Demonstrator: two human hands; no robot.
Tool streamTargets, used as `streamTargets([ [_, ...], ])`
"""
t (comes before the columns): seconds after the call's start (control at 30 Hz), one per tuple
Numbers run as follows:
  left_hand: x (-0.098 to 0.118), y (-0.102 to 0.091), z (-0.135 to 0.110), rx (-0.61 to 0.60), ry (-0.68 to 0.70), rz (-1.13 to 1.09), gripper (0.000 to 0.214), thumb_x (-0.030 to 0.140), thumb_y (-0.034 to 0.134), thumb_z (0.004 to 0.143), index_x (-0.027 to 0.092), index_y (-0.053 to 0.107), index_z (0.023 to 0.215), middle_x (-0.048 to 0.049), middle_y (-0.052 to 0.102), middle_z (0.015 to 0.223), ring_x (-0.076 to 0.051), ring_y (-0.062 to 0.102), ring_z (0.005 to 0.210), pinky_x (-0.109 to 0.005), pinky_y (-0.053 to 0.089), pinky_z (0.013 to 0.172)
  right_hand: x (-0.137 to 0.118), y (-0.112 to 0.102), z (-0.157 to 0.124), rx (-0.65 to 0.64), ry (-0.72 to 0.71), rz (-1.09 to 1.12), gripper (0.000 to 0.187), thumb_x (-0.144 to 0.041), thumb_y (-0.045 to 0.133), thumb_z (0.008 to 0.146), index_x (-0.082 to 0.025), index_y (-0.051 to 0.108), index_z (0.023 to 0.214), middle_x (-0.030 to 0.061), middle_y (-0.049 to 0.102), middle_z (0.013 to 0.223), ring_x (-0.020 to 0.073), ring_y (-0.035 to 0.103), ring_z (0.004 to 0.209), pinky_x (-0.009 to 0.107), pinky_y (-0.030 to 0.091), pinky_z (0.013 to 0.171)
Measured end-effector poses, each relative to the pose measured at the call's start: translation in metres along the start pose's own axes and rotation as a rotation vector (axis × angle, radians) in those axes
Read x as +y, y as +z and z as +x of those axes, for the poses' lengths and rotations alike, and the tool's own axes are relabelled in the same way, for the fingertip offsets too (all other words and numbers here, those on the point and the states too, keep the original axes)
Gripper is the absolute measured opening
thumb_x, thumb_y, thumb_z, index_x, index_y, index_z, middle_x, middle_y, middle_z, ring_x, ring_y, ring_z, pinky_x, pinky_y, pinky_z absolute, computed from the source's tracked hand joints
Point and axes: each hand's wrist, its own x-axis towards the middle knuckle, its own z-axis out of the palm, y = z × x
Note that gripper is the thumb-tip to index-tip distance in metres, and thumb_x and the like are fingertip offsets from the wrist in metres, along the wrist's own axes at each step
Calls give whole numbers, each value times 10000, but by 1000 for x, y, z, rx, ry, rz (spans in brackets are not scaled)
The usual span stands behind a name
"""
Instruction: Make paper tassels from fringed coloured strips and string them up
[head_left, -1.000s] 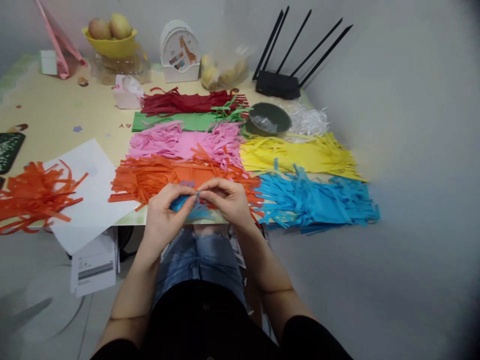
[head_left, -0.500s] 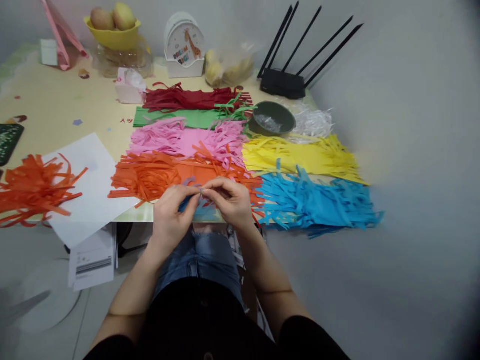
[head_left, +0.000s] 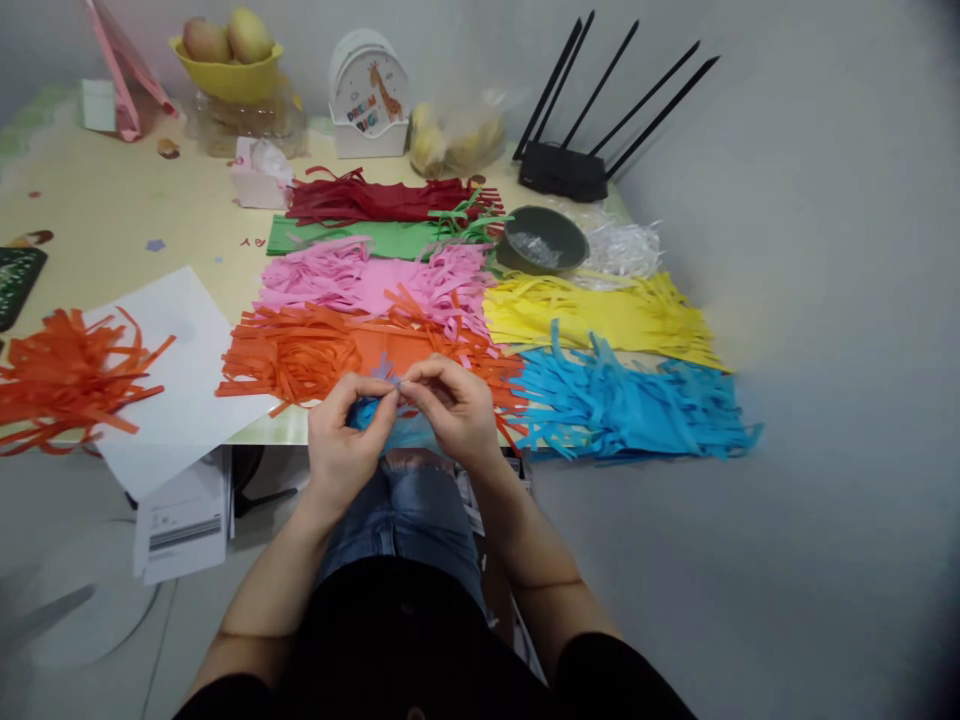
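Note:
My left hand (head_left: 346,435) and my right hand (head_left: 456,405) meet at the near table edge, fingertips pinched together. A small bluish, strip-like piece (head_left: 386,368) shows just above the fingertips, too blurred to name. Bright blue material (head_left: 411,432) hangs below and between the hands; the fingers hide how it joins. Right behind the hands lies orange fringed paper (head_left: 386,342). Blue fringed paper (head_left: 637,400) is spread to the right of my right hand.
Pink fringed paper (head_left: 390,285), green paper (head_left: 375,238), dark red fringed paper (head_left: 382,200) and yellow fringed paper (head_left: 600,312) lie behind. A dark bowl (head_left: 577,245) holds clear bits. A router (head_left: 562,172) stands at the back; loose orange strips (head_left: 67,375) lie on white paper (head_left: 187,400) at left.
Both hands stay pinched together, with only slight finger movement. The bluish piece above the fingertips stands up more, and more of the blue material shows between the hands.

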Motion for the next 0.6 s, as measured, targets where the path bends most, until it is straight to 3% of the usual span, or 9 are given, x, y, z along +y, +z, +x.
streamTargets([
  [0.2,1,-2,1,-55,-1,4,59,239,700,859,186,713,839,-3,720,778,-123,677,714,-218,530,692,-5,-7,4,-87,158,184,310,-479,804,764,-197,718,862,4,675,719,112,617,628,241,524,605],
  [0.33,3,0,0,-21,52,-9,26,204,696,849,185,699,831,1,718,773,-119,684,714,-204,538,687,-5,-4,1,-43,128,169,301,-477,788,788,-190,709,828,9,692,730,105,618,616,235,523,603],
  [0.47,5,0,-2,-29,-20,-71,49,215,716,838,182,688,860,-9,738,789,-130,719,729,-201,565,687,-3,-4,-1,3,67,77,279,-458,775,810,-184,725,832,17,695,744,115,627,656,242,510,629],
  [0.6,2,-5,-6,-54,-69,-83,49,207,709,858,184,684,894,-15,756,814,-132,748,752,-190,578,702,-6,-10,1,-80,52,-35,289,-466,771,819,-183,764,877,4,649,687,97,530,577,235,438,550],
])
